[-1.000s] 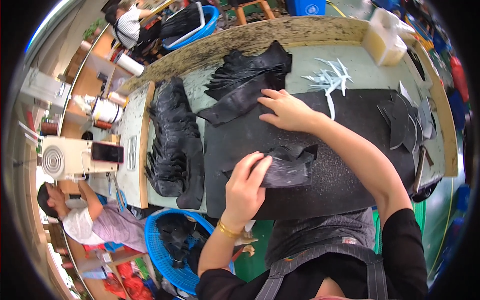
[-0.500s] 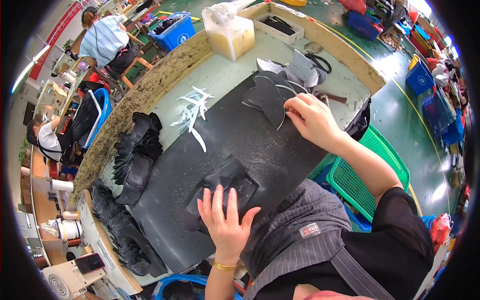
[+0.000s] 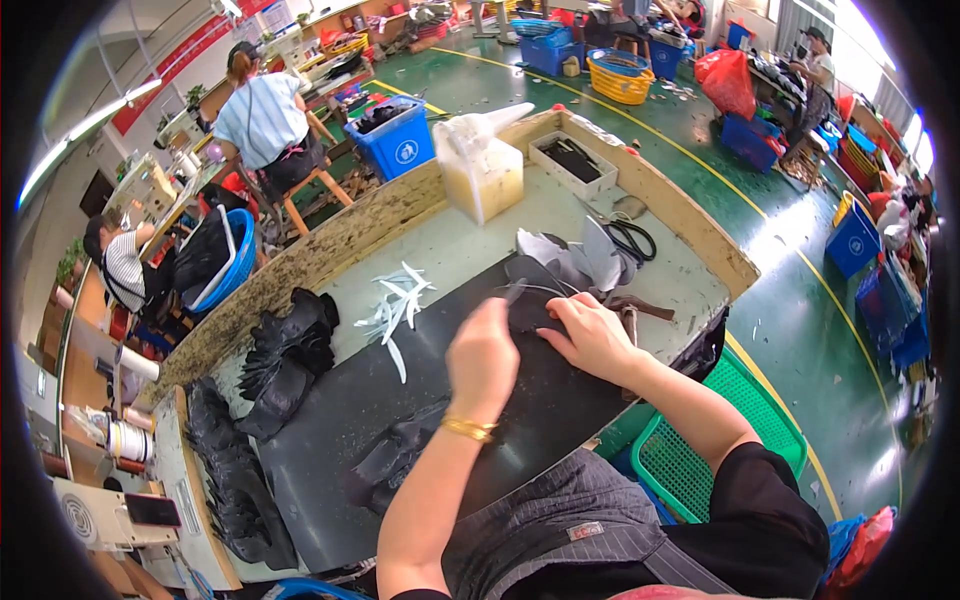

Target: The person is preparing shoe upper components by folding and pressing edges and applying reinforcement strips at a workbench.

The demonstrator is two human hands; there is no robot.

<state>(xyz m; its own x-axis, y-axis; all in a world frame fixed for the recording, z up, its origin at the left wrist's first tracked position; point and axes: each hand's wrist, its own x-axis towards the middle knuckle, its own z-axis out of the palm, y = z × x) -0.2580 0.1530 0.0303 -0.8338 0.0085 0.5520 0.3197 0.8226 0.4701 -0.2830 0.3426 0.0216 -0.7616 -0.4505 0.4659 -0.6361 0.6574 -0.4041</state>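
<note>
Over the far part of the black board (image 3: 400,400), my right hand (image 3: 592,340) pinches the edge of a dark grey curved piece (image 3: 530,312) that has a pale edge. My left hand (image 3: 484,355), blurred by motion, is just left of that piece with its fingers curled. Whether it grips anything cannot be seen. Behind my hands lies a loose pile of grey cut pieces (image 3: 590,262). A black shiny piece (image 3: 395,462) rests on the near part of the board, partly behind my left forearm. White curved strips (image 3: 400,300) are scattered to the left.
Overlapping black pieces form two stacks, one (image 3: 285,360) beside the board and one (image 3: 235,480) nearer me. A container of yellowish glue (image 3: 485,185), a white box (image 3: 575,165) and black-handled scissors (image 3: 632,240) stand or lie at the back. A green basket (image 3: 680,465) is at right.
My left hand has left the black shiny piece and moved up beside my right hand. The right hand has come slightly nearer with the grey piece. The view has tilted up.
</note>
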